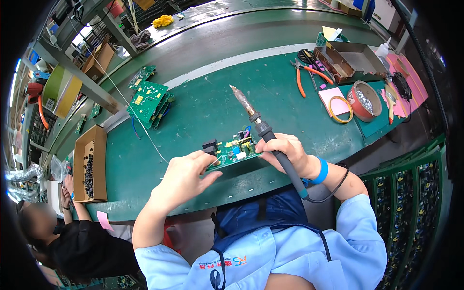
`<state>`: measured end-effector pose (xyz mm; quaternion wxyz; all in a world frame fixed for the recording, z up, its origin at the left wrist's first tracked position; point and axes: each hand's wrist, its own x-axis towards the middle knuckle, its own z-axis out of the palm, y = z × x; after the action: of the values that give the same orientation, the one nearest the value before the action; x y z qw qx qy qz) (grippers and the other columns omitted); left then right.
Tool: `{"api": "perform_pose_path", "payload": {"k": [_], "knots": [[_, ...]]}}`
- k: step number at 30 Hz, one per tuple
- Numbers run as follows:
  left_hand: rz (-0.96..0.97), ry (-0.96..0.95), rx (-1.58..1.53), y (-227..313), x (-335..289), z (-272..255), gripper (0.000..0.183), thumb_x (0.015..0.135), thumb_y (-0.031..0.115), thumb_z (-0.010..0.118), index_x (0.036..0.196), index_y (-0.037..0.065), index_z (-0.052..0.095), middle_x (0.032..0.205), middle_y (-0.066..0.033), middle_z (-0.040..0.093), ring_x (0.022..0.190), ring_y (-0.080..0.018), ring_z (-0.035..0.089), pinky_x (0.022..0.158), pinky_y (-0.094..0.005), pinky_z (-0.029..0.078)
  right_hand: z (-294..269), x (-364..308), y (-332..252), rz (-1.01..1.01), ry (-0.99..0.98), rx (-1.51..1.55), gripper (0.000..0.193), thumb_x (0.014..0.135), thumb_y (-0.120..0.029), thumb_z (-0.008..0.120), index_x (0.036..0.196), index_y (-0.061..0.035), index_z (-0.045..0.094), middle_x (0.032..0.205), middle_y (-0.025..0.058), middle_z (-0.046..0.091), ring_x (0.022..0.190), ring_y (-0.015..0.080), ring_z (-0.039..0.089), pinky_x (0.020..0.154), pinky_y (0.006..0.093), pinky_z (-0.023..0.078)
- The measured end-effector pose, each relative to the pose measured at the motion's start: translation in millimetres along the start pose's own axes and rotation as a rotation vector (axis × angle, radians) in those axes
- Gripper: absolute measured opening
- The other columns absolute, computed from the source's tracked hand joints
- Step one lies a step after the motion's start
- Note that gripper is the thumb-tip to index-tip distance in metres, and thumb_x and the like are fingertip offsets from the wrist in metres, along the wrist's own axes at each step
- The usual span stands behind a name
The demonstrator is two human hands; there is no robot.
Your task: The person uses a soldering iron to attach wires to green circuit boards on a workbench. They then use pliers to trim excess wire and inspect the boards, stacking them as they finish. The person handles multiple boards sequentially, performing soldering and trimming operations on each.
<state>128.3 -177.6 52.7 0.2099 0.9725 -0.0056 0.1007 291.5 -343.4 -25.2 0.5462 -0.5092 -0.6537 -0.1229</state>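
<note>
Populated circuit board point(238, 153), one, beyond a light-blue shirt point(261, 246) with red-and-blue lettering point(220, 265); held above the near side of a green bench point(203, 106), long axis left-right, right end slightly farther. Left hand point(186, 174): pinched on its left end. Right hand point(288, 152): closed around one soldering iron point(264, 131), tip pointing away and left, at the board's right end. Farther: one yellow tape ring point(344, 120), one red tub point(357, 107), one orange-handled pliers point(300, 79).

PCB point(236, 153) grn; iron handle point(288, 168) dk grey, tip point(233, 90) prob. coppery.
</note>
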Motion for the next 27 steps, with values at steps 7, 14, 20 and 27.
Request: {"api": "perform_pose_path", "payload": {"k": [7, 14, 20, 27], "knots": [[0.058, -0.015, 0.079, 1, 0, 3, 0.013, 0.064, 0.009, 0.065, 0.074, 0.004, 0.058, 0.062, -0.0068, 0.050, 0.050, -0.0208, 0.052, 0.044, -0.0292, 0.040, 1, -2, 1, 0.020, 0.017, 0.021, 0.036, 0.061, 0.005, 0.064, 0.089, -0.0065, 0.045, 0.072, 0.0081, 0.056, 0.057, 0.0245, 0.055, 0.049, 0.0306, 0.044], [0.064, -0.010, 0.066, 1, -2, 4, 0.012, 0.064, 0.008, 0.064, 0.073, 0.003, 0.058, 0.061, -0.0066, 0.050, 0.050, -0.0210, 0.052, 0.044, -0.0298, 0.040, 1, -3, 0, 0.035, 0.023, 0.034, 0.035, 0.061, 0.005, 0.064, 0.088, -0.0061, 0.045, 0.073, 0.0075, 0.056, 0.058, 0.0238, 0.056, 0.050, 0.0302, 0.044], [0.064, 0.040, 0.031, -5, 3, 3, 0.012, 0.063, 0.007, 0.064, 0.073, 0.003, 0.058, 0.062, -0.0072, 0.051, 0.049, -0.0211, 0.052, 0.044, -0.0296, 0.040, 0, 3, 0, 0.113, 0.021, 0.035, 0.037, 0.062, 0.004, 0.064, 0.090, -0.0048, 0.043, 0.075, 0.0075, 0.057, 0.063, 0.0232, 0.058, 0.054, 0.0291, 0.046], [0.103, 0.082, 0.046, -6, 4, 2, 0.010, 0.064, 0.006, 0.064, 0.072, 0.003, 0.058, 0.062, -0.0074, 0.051, 0.048, -0.0211, 0.051, 0.043, -0.0290, 0.039, -1, 9, -2, 0.111, 0.024, 0.025, 0.035, 0.063, 0.005, 0.063, 0.090, -0.0045, 0.043, 0.075, 0.0078, 0.057, 0.064, 0.0227, 0.059, 0.055, 0.0283, 0.046]]}}
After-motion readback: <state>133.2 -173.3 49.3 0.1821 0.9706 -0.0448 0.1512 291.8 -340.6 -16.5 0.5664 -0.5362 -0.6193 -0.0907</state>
